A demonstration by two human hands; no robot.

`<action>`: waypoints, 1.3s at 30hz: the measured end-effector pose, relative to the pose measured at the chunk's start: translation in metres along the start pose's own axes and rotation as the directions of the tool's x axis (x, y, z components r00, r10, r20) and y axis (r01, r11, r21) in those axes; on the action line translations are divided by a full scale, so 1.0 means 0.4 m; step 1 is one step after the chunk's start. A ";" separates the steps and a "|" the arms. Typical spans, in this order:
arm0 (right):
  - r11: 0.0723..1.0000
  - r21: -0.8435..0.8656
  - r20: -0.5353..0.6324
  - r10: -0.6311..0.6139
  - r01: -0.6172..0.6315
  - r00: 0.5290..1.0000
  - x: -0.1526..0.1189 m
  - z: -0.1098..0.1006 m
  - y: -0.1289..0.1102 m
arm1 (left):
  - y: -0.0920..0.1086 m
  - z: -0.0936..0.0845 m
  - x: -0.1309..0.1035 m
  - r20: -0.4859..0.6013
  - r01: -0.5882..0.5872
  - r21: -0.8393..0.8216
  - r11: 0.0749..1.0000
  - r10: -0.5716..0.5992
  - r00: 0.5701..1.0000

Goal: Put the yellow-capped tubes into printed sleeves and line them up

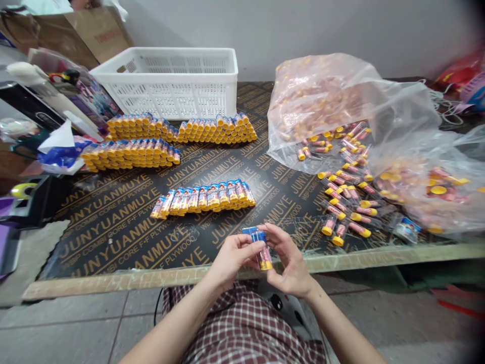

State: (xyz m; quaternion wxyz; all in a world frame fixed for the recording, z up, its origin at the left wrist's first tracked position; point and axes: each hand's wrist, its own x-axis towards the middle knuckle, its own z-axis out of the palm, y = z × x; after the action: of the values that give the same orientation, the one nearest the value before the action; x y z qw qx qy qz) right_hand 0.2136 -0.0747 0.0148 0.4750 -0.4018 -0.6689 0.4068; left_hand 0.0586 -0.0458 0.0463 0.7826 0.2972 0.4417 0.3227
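Near the table's front edge, my left hand (235,257) pinches a small clear tube (264,257) with a yellow end and a blue label piece at its top. My right hand (287,263) curves around the tube's right side, fingertips at the blue label and thumb near the yellow end. Just beyond my hands lies a row of labelled tubes (206,197) with yellow ends. Loose pink and yellow tubes without blue labels (341,210) are scattered to the right. A roll of blue labels (407,230) sits near the front edge at the right.
Stacked labelled tubes (131,154) and another stack (217,129) stand in front of a white basket (162,91). Plastic bags (326,96) of tubes fill the back right. Tools and a black holder (41,202) crowd the left side of the dark table (140,222).
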 end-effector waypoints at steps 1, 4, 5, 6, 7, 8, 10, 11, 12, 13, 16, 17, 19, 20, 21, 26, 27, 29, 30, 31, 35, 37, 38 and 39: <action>1.000 0.009 -0.006 -0.005 0.005 1.000 0.000 0.001 -0.001 | 0.000 0.000 0.000 0.001 -0.004 -0.002 1.000 0.004 1.000; 1.000 0.019 -0.017 -0.010 0.010 1.000 0.002 0.002 -0.003 | -0.001 -0.001 0.002 0.002 -0.013 -0.007 1.000 0.013 1.000; 1.000 0.017 -0.017 -0.010 0.010 1.000 0.002 0.002 -0.003 | 0.000 -0.002 0.001 0.002 -0.013 -0.007 1.000 0.013 1.000; 1.000 0.014 -0.017 -0.010 0.010 1.000 0.003 0.002 -0.003 | 0.000 -0.002 0.001 0.001 -0.013 -0.008 1.000 0.013 1.000; 1.000 0.012 -0.017 -0.009 0.009 1.000 0.003 0.003 -0.003 | 0.001 -0.001 0.000 0.001 -0.012 -0.008 1.000 0.012 1.000; 1.000 0.010 -0.016 -0.007 0.007 1.000 0.003 0.003 -0.003 | 0.001 0.000 -0.001 0.001 -0.010 -0.010 1.000 0.010 1.000; 1.000 0.008 -0.017 -0.003 0.004 1.000 0.004 0.006 -0.003 | -0.002 0.003 -0.003 -0.003 -0.009 -0.019 1.000 0.009 1.000; 1.000 0.008 -0.019 -0.005 0.005 1.000 0.004 0.008 -0.004 | -0.003 0.005 -0.004 -0.007 -0.009 -0.025 1.000 0.009 1.000; 1.000 0.010 -0.019 -0.008 0.008 1.000 0.006 0.009 -0.006 | -0.004 0.006 -0.005 -0.011 -0.010 -0.030 0.999 0.009 1.000; 1.000 0.013 -0.017 -0.012 0.013 1.000 0.008 0.010 -0.008 | -0.003 0.006 -0.005 -0.014 -0.012 -0.033 0.999 0.011 1.000; 1.000 0.004 0.007 -0.014 0.014 1.000 0.015 0.003 -0.013 | 0.027 -0.013 0.000 -0.056 -0.075 0.020 0.997 0.076 0.996; 1.000 -0.008 0.007 -0.009 0.009 1.000 0.018 -0.005 -0.013 | 0.049 -0.028 0.004 -0.094 -0.124 0.077 0.989 0.131 0.987; 0.999 -0.036 -0.029 -0.003 0.001 1.000 0.021 -0.025 -0.008 | 0.108 -0.070 0.015 -0.217 -0.240 0.242 0.940 0.293 0.931; 0.999 -0.047 -0.058 0.001 -0.004 0.998 0.022 -0.037 -0.002 | 0.141 -0.096 0.022 -0.288 -0.282 0.343 0.896 0.386 0.876; 0.998 -0.054 -0.089 0.006 -0.011 0.996 0.022 -0.048 0.003 | 0.174 -0.123 0.031 -0.358 -0.301 0.444 0.844 0.475 0.804; 0.991 -0.113 -0.153 0.052 -0.070 0.987 0.014 -0.079 0.020 | 0.277 -0.234 0.096 -0.368 -0.031 0.876 0.482 0.707 0.604; 0.987 -0.136 -0.156 0.060 -0.082 0.986 0.011 -0.079 0.019 | 0.284 -0.244 0.107 -0.331 0.026 0.916 0.401 0.714 0.618; 0.976 -0.197 -0.156 0.063 -0.094 0.986 0.007 -0.079 0.014 | 0.289 -0.249 0.119 -0.260 0.089 0.959 0.269 0.712 0.652; 0.965 -0.244 -0.158 0.056 -0.094 0.986 0.006 -0.083 0.013 | 0.288 -0.245 0.119 -0.236 0.101 0.969 0.227 0.720 0.652; 0.946 -0.308 -0.163 0.048 -0.097 0.985 0.006 -0.091 0.015 | 0.286 -0.238 0.114 -0.222 0.102 0.974 0.204 0.741 0.634; 0.730 -0.645 -0.335 -0.003 -0.227 0.942 0.000 -0.188 0.050 | 0.245 -0.189 0.070 -0.204 -0.032 0.968 0.250 0.850 0.486; 0.550 -0.741 -0.482 -0.037 -0.385 0.875 -0.010 -0.259 0.077 | 0.195 -0.155 0.052 -0.161 -0.139 0.946 0.292 0.798 0.581; 0.444 -0.759 -0.546 -0.035 -0.476 0.837 -0.016 -0.291 0.091 | 0.163 -0.137 0.050 -0.111 -0.170 0.937 0.305 0.722 0.683; 0.333 -0.761 -0.595 -0.019 -0.556 0.803 -0.020 -0.319 0.104 | 0.130 -0.120 0.052 -0.046 -0.189 0.934 0.304 0.624 0.780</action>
State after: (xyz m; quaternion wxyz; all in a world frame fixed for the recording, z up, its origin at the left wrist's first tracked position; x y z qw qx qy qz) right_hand 0.3444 -0.0471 0.0015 0.2502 -0.7948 -0.5477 -0.0761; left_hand 0.0120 0.0109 0.0539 0.2790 0.6948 0.5994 0.2830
